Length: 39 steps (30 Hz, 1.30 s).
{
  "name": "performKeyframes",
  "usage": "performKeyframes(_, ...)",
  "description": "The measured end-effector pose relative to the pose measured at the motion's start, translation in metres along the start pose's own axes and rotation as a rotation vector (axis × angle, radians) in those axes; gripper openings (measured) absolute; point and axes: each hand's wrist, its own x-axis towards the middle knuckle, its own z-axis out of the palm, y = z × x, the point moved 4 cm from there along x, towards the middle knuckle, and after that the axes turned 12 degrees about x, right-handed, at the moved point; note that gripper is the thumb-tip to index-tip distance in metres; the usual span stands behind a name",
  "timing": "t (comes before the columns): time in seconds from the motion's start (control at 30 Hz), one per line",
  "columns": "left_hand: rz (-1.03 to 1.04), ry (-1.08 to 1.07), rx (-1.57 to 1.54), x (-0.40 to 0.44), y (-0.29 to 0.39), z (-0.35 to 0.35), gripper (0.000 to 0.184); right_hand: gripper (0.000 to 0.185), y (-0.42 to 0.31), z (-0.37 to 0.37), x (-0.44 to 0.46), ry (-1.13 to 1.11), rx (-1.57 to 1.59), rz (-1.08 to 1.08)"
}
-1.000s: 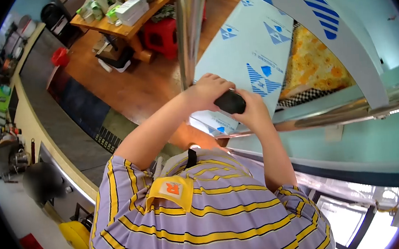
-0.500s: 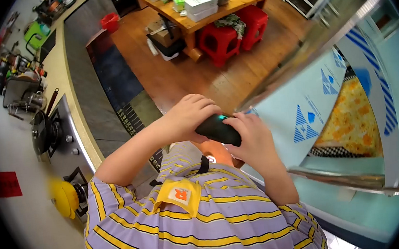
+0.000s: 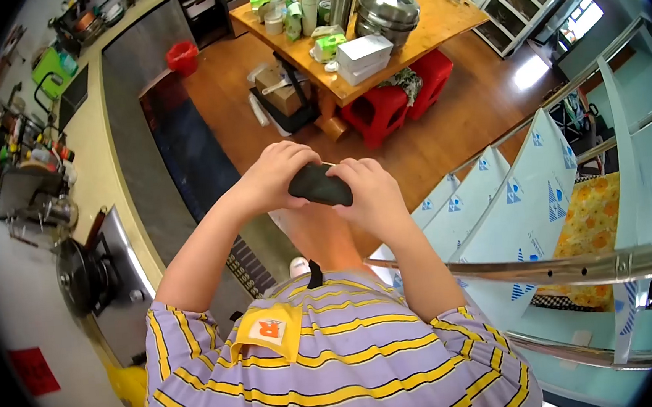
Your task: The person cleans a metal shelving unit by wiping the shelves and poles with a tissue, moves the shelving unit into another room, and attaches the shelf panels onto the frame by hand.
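A dark, smooth, oblong object (image 3: 321, 186) is held in front of my body, its exact kind unclear. My left hand (image 3: 282, 175) is closed around one end of it, fingers over the top and thumb below. Closed on the opposite end is my right hand (image 3: 369, 188). A thin pale edge shows just above the object, between the two hands. Below my hands are my striped shirt, my bare leg and a white shoe (image 3: 299, 267).
A wooden table (image 3: 435, 38) ahead carries a steel pot (image 3: 387, 11), white boxes (image 3: 364, 53) and several cups. Red stools (image 3: 376, 115) stand beneath it. The counter with a stove (image 3: 127, 257) and black pan (image 3: 79, 276) runs left. Metal railing (image 3: 561, 268) and panels are on my right.
Both hands and the dark object have shifted left and slightly up in view. A green glint on the object no longer shows. The view has turned, revealing more table and railing.
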Motion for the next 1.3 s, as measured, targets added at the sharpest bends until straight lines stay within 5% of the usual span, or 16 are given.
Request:
performKeyframes(0.37, 0.172, -0.016, -0.08, 0.115, -0.144, 0.025, 0.067, 0.057, 0.1, 0.001, 0.118, 0.012, -0.015, 0.262)
performKeyframes(0.9, 0.178, -0.139, 0.015, 0.398, -0.361, 0.143, 0.071, 0.051, 0.414, -0.01, 0.305, 0.183, -0.036, 0.328)
performKeyframes(1.3, 0.215, -0.27, 0.002, 0.447, -0.427, 0.186, 0.075, 0.058, 0.48, 0.016, 0.337, 0.198, 0.006, 0.379)
